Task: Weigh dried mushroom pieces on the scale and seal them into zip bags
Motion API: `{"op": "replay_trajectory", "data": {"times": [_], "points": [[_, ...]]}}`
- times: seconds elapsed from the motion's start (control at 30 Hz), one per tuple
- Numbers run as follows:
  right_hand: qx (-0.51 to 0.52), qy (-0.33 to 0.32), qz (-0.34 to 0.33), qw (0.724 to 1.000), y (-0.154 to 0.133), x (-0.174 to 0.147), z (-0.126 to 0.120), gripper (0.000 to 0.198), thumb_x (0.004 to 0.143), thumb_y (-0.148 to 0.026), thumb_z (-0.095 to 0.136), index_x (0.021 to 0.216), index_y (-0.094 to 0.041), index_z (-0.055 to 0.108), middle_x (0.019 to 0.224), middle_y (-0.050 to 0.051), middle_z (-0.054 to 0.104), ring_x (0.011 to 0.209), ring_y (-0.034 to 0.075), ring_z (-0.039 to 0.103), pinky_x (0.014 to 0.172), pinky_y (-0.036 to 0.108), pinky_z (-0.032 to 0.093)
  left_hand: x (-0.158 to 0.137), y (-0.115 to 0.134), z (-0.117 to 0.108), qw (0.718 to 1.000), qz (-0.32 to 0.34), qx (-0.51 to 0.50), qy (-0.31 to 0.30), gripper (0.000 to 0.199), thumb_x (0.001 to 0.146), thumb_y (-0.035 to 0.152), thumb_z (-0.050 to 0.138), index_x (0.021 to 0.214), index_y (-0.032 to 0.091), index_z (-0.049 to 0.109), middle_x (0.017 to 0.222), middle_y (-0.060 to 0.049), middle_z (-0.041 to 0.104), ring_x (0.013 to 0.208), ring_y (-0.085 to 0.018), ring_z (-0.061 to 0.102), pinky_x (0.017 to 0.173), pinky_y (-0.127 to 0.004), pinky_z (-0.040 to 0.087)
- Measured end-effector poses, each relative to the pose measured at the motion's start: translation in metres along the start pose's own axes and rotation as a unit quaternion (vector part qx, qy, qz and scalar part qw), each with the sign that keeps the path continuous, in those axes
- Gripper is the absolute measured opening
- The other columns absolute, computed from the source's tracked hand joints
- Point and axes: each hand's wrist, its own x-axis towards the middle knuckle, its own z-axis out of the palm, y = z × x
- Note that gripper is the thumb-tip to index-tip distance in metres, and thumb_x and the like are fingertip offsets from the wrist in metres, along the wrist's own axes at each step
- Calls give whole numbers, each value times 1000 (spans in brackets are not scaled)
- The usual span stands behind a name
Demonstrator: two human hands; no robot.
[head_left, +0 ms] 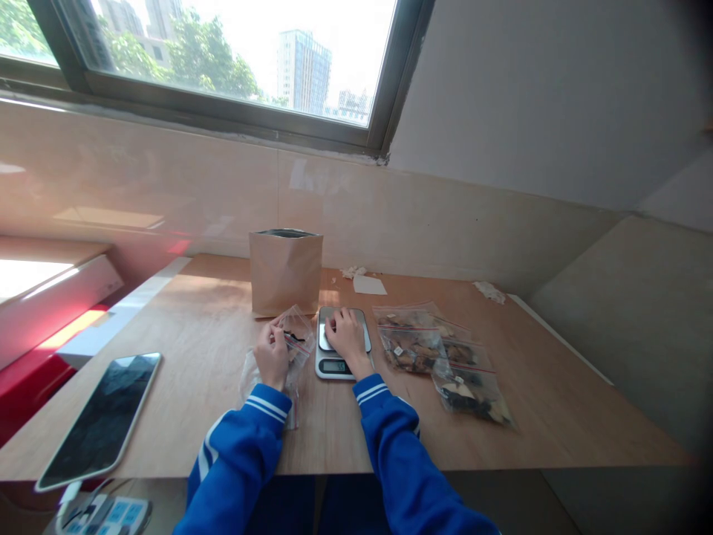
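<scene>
My left hand [271,355] pinches the edge of a clear zip bag [299,325], which has a small dark strip near its opening. More clear plastic bags [249,379] lie beneath that hand. My right hand [346,332] rests over the metal plate of a small kitchen scale [326,342], its fingers curled downward. Whatever is under those fingertips is hidden. The scale's display [334,366] is lit, but its digits are too small to read. Behind the left hand stands an open brown paper pouch [286,275] with a silvery lining.
Several zip bags of dried brown and dark pieces [415,353] lie right of the scale. A tablet [103,420] with a charging cable sits at the left, above a power strip [114,514]. Crumpled tissue [353,273] and a white paper [369,285] lie near the wall.
</scene>
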Motion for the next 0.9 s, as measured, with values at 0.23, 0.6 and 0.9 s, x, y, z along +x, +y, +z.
{"op": "replay_trajectory", "data": {"times": [0.23,0.6,0.9], "points": [[-1,33,58,998,2,6,1,29,95,-27,42,86,-17,67,91,11,68,91,21,58,64,25,38,-1,0,0,1000,-19,-1,-10,29,88,32,42,93,18,67,101,-8,72,87,-20,65,76,-29,50],[270,177,202,925,-8,51,-14,42,92,-38,39,58,-20,53,64,4,63,57,16,50,55,26,27,-1,2,0,1000,-18,4,-16,28,87,33,43,85,18,67,92,-6,72,76,-19,63,72,-29,49],[410,147,179,882,-90,51,-31,39,92,-39,40,58,-22,50,61,0,61,58,15,53,57,25,32,-1,-3,2,998,-35,-39,-23,31,88,35,43,94,17,68,91,-7,72,84,-21,65,77,-32,49]]}}
